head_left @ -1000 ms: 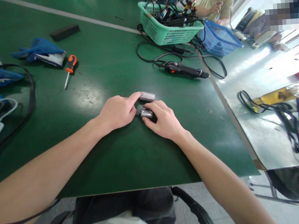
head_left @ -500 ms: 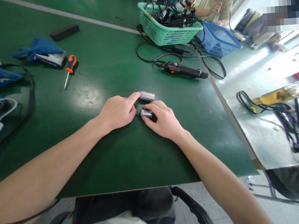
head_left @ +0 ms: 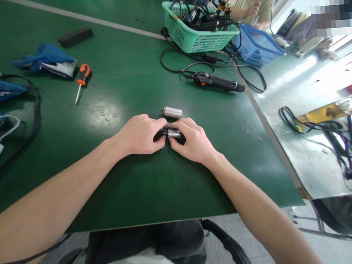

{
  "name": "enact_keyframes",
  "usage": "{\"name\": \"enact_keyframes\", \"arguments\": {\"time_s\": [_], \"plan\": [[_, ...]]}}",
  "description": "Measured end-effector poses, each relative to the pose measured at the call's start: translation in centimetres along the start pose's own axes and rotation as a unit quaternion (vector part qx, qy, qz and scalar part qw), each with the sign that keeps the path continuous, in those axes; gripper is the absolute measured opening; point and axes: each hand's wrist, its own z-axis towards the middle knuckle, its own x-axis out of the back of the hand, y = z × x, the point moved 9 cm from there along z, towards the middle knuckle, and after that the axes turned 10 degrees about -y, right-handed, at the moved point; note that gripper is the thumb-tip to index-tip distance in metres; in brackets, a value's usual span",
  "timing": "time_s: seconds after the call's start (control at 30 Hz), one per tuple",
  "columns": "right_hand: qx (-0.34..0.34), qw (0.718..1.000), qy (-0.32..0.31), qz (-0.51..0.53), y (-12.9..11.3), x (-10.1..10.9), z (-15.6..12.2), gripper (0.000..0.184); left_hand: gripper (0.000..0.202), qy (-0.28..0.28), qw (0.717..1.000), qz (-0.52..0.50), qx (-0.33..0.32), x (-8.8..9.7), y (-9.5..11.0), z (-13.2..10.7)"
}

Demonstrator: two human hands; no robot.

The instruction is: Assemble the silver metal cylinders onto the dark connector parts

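A small silvery metal cylinder with a dark left end (head_left: pixel 173 133), perhaps a small motor, lies crosswise between my two hands, low over the table. My right hand (head_left: pixel 192 140) grips its right part, thumb in front and fingers behind. My left hand (head_left: pixel 144 134) is curled, with thumb and index finger closed about the dark left end; the exact contact is partly hidden. Just behind my fingertips a second metal cylinder (head_left: pixel 172 112) rests on its side on the green table (head_left: pixel 137 187), touched by neither hand.
An orange-handled screwdriver (head_left: pixel 82 78), blue gloves (head_left: pixel 46 58) and a black block (head_left: pixel 75 37) lie at the left. Ahead to the right are a corded electric screwdriver (head_left: pixel 217 83), a green basket (head_left: pixel 201 41) of tools and cables, and a blue basket (head_left: pixel 256 48). A person sits beyond.
My left index finger has drawn back from the rear cylinder. The left thumb and index finger now close on the left end of the front cylinder, which my right hand still grips.
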Motion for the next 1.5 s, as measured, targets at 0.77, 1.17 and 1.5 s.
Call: {"name": "enact_keyframes", "arguments": {"time_s": [0.77,1.17,1.5], "plan": [[0.016,1.000,-0.019,0.007,-0.19,-0.18,0.04,0.022,0.022,0.014,0.999,-0.001,-0.040,0.01,0.43,0.07],[0.023,1.000,-0.011,0.011,-0.23,0.01,0.12,0.019,0.021,0.012,0.999,0.015,-0.039,-0.10,0.46,0.12],[0.018,1.000,-0.008,0.014,-0.13,-0.07,0.14,0.019,0.021,0.012,0.999,0.012,-0.040,-0.30,0.29,0.08]]}}
